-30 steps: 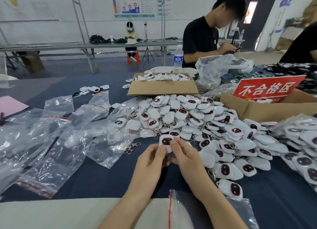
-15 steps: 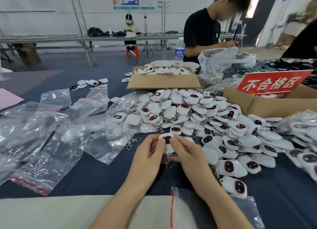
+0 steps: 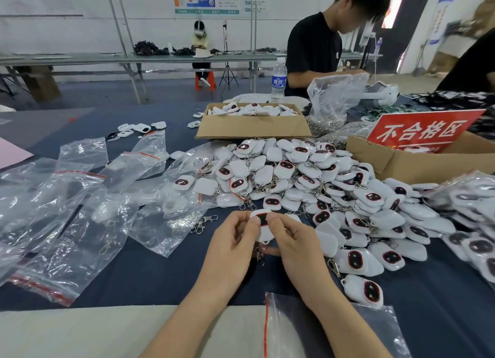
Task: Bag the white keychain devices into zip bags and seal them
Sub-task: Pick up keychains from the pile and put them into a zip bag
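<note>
One white keychain device (image 3: 262,218) with a dark oval face is pinched between my left hand (image 3: 232,246) and my right hand (image 3: 293,246), a little above the dark blue table (image 3: 160,274). Its metal clasp (image 3: 259,256) dangles below between my palms. A big heap of the same white devices (image 3: 308,186) spreads ahead and to the right. An empty zip bag (image 3: 329,328) with a red seal strip lies under my right forearm. Several more clear zip bags (image 3: 61,223), some holding devices, lie at the left.
An open cardboard box (image 3: 251,127) of devices stands behind the heap. At the right a second box (image 3: 417,162) carries a red sign (image 3: 423,132). A water bottle (image 3: 278,80), a clear bag of metal clasps (image 3: 332,103) and a seated person (image 3: 318,49) are beyond.
Both hands have lifted the device slightly off the table and drawn it toward me; the clasp now hangs free. The camera has tilted a little.
</note>
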`<state>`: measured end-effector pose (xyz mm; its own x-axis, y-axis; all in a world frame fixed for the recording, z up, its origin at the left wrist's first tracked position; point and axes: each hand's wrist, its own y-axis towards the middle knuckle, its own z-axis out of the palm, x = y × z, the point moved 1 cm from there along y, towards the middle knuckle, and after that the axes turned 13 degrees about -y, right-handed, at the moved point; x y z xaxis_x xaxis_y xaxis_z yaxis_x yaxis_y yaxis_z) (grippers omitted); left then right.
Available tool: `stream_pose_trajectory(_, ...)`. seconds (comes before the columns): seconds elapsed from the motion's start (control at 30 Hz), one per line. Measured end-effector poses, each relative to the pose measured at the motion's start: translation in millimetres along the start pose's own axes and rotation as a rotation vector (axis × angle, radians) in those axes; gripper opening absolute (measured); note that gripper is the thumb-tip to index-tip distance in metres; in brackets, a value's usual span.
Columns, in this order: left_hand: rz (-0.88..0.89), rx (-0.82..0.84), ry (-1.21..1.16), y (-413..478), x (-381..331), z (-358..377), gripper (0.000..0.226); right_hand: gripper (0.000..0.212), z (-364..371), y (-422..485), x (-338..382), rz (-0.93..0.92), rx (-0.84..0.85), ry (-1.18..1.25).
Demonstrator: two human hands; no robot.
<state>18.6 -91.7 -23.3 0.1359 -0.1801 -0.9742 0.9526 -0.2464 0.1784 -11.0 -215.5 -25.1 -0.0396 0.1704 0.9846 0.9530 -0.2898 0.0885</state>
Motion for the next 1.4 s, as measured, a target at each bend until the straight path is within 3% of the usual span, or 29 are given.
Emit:
stream_pose_trajectory(1.1, 0.009, 0.008, 0.038, -2.7, -1.8, 0.9, 0.021, 0.027, 1.2, 1.0, -6.5, -0.004, 0.003, -0.013)
stream_pose_trajectory(1.3, 0.130, -0.075, 0.192, -1.8, 0.5, 1.5, 0.036, 0.027, 0.3, 1.3, -7.3, -0.057, -0.003, 0.076)
stream_pose_trajectory(1.4, 0.215, -0.097, 0.309, -0.9, 1.0, -1.1, 0.031, 0.028, -0.1, 1.4, -5.4, -0.105, 0.006, 0.098)
